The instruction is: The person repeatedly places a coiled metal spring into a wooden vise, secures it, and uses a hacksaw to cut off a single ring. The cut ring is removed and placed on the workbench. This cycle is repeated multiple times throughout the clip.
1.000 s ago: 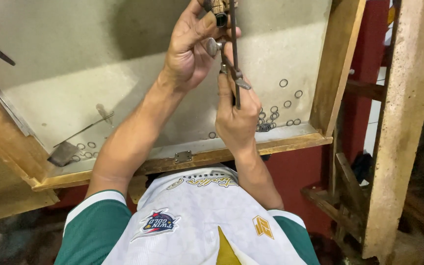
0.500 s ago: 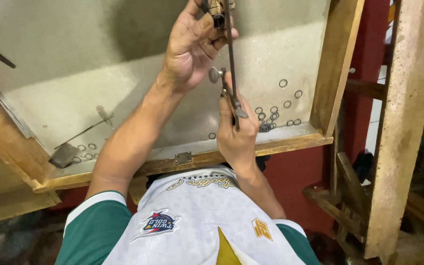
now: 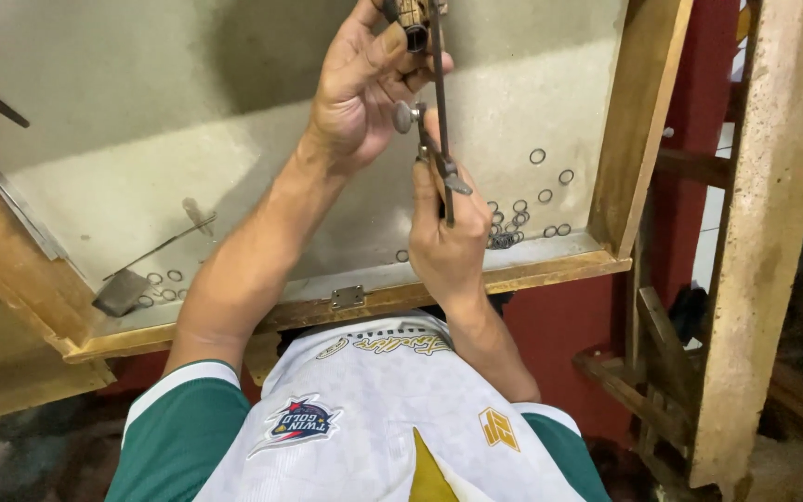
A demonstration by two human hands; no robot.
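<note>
Wooden tray (image 3: 550,270): loose metal rings (image 3: 522,218) | left hand (image 3: 355,93), right hand (image 3: 448,242) grasp saw frame (image 3: 439,112)

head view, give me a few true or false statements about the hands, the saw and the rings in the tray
1. The left hand is up at the wooden handle of the saw. True.
2. The right hand rests flat on the tray floor. False: it is raised, fingers at the saw's thin blade.
3. Small metal rings lie scattered in the tray. True.
4. The tray is full of water. False: it looks dry, with rings and a flat tool inside.
</note>
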